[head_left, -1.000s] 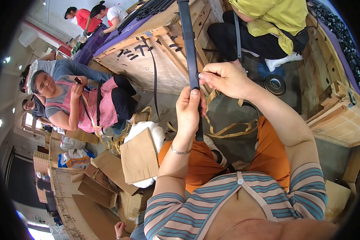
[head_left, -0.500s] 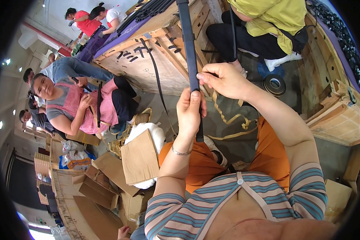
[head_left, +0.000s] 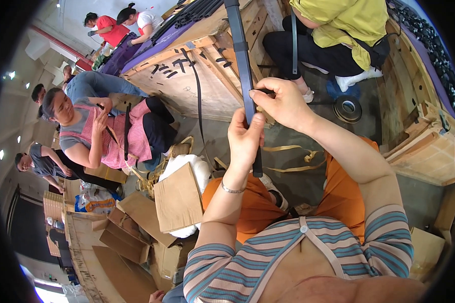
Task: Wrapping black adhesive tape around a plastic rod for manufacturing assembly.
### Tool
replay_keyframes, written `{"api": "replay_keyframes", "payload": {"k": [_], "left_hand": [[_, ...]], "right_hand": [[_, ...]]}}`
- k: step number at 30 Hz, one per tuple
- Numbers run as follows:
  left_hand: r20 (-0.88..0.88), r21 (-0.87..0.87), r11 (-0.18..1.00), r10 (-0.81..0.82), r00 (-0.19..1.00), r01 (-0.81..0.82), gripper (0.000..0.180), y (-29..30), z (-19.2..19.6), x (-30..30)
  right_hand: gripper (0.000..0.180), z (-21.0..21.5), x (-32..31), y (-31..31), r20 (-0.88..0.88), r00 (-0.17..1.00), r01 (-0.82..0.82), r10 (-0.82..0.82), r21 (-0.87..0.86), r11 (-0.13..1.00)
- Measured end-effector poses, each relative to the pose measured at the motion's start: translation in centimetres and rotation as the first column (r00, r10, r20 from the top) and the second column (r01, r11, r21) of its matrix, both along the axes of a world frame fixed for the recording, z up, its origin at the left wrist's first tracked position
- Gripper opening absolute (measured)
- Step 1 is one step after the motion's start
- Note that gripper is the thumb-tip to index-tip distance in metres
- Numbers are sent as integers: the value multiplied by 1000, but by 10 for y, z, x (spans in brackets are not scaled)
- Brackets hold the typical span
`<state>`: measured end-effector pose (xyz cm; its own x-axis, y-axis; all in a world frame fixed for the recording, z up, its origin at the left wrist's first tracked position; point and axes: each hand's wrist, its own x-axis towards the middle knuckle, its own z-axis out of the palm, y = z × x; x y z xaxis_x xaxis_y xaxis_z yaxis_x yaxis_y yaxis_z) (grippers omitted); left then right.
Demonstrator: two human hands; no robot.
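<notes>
A long, flat-sided black bar (head_left: 242,63) runs from the top of the view down between my knees. My left hand (head_left: 244,135) is wrapped round its lower part, thumb lying along the front face. Just above and to the right, my right hand (head_left: 282,102) pinches at the bar's right edge with thumb and forefinger. A bit of tan strip shows under my right fingers; whether they hold it is hidden. The bar's lower end (head_left: 258,169) sticks out below my left hand. On the floor beneath lies a curled tan strip (head_left: 293,169).
Ahead stands a wooden crate (head_left: 174,83) with black strips on its side. A black tape roll (head_left: 348,108) lies on the floor at right, near a seated person in yellow (head_left: 338,25). Flattened cardboard (head_left: 177,197) is at left, with a person in a pink apron (head_left: 106,131) beyond.
My left hand has turned slightly, its thumb now higher and more to the right. The tan strip below my right hand has shifted. The person in the apron has raised their hands.
</notes>
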<state>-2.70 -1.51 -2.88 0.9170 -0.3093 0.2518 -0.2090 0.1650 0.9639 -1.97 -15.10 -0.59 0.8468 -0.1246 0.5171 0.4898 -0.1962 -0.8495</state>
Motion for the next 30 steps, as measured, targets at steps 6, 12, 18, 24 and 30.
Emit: {"api": "replay_keyframes", "payload": {"k": [6, 12, 18, 24, 30], "left_hand": [[12, -25, 997, 73, 997, -73, 12, 8, 9, -2], [34, -125, 988, -89, 995, 93, 21, 23, 13, -1], [48, -174, 965, -190, 981, 195, 28, 21, 15, -3], [19, -368, 838, -427, 904, 404, 22, 21, 16, 7], [29, -323, 896, -314, 949, 306, 21, 12, 14, 5]], "right_hand": [[22, 4, -2, -12, -77, 994, -76, 73, -34, 997], [21, 25, -20, -22, -153, 984, -119, 95, -155, 981], [23, 21, -20, -24, -85, 992, -102, 89, -154, 983], [24, 19, -14, -24, -55, 995, -91, 85, -115, 989], [24, 18, -14, -24, -58, 998, -46, 38, -135, 990]]}}
